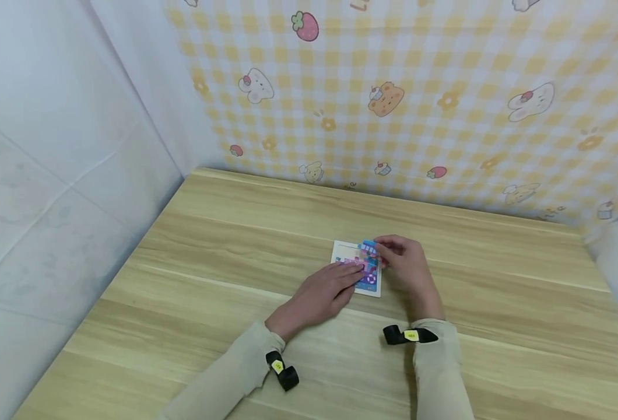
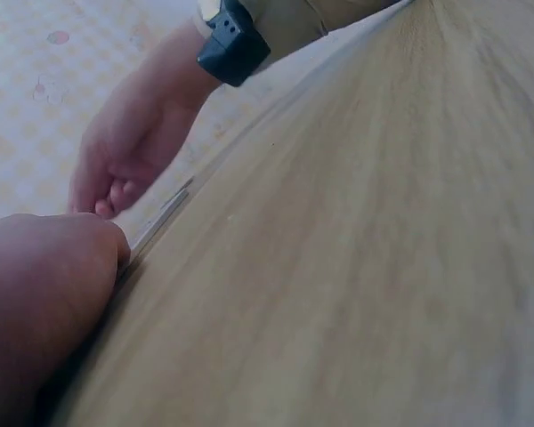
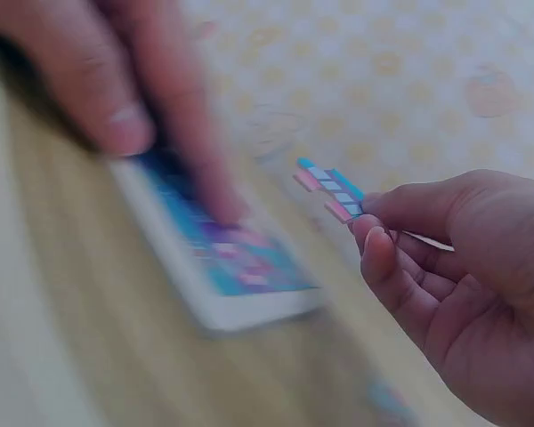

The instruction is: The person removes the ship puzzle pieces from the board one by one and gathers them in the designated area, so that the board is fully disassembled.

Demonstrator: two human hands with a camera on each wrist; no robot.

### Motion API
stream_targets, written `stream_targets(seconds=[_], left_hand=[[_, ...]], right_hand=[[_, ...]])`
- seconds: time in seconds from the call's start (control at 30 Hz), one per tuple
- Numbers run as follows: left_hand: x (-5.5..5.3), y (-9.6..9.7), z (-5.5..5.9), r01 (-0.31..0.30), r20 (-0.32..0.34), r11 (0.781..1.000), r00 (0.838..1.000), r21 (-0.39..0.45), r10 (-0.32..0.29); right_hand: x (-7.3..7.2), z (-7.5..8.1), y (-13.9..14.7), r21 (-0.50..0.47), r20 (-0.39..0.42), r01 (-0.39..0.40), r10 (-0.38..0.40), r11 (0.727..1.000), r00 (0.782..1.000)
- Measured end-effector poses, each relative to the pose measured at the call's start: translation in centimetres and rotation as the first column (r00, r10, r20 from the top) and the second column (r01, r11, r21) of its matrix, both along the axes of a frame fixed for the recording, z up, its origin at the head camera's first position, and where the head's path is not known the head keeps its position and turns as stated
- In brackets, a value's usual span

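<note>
Puzzle time, mid-frame on the table [image 1: 193,245]
Left hand [image 1: 323,294] presses flat on the puzzle board [image 1: 371,285]; right hand [image 1: 406,263] pinches a striped piece [image 3: 331,190].

Soft, even light lit the head view with bent edges, while both wrist views were blurred, perhaps from motion.

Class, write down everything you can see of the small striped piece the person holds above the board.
The striped piece is small, thin and flat, like card, with blue, pink and white stripes. The right hand pinches one end between thumb and fingertips, so it hangs tilted in the air, clear of the table. Below it lies the white-edged puzzle board, where the left hand rests its fingers. Nothing else touches the piece.
</note>
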State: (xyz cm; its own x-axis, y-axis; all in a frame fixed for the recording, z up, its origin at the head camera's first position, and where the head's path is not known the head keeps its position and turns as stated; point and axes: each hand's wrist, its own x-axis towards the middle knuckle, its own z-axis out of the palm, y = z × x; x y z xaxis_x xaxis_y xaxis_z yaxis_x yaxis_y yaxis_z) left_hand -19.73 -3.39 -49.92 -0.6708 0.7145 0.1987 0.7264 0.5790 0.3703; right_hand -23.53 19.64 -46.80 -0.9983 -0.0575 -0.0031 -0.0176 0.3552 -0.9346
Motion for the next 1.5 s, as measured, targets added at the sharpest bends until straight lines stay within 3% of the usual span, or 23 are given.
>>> stream_targets(seconds=[0.17,0.3,0.53,0.8,1.1,1.5], left_hand=[[0.0,-0.2,-0.6,0.006,0.016,1.0,1.0,0.007,-0.006],[0.2,-0.6,-0.8,0.009,0.033,1.0,0.999,0.023,-0.01],[0.3,-0.8,-0.6,0.013,0.022,0.999,1.0,0.035,-0.014],[0.2,-0.6,-0.6,0.008,0.035,0.998,0.999,0.059,-0.01],[0.0,-0.2,-0.2,0.02,0.029,0.997,0.999,0.071,-0.022],[0.2,0.0,0.1,0.009,0.047,0.998,0.999,0.057,-0.012]], right_hand=[[1.4,1.0,2.7,0.065,-0.05,0.057,-0.054,0.996,0.997],[3.0,0.9,5.0,0.136,-0.079,0.072,-0.062,0.988,0.995],[4.7,-0.4,9.5,0.227,-0.022,0.105,-0.102,0.968,0.995],[4.8,-0.5,11.2,0.308,0.011,0.126,-0.136,0.943,0.991],[4.6,-0.6,11.6,0.402,-0.023,0.124,-0.126,0.907,0.992],[4.7,-0.5,11.8,0.406,0.0,0.119,-0.131,0.906,0.991]])
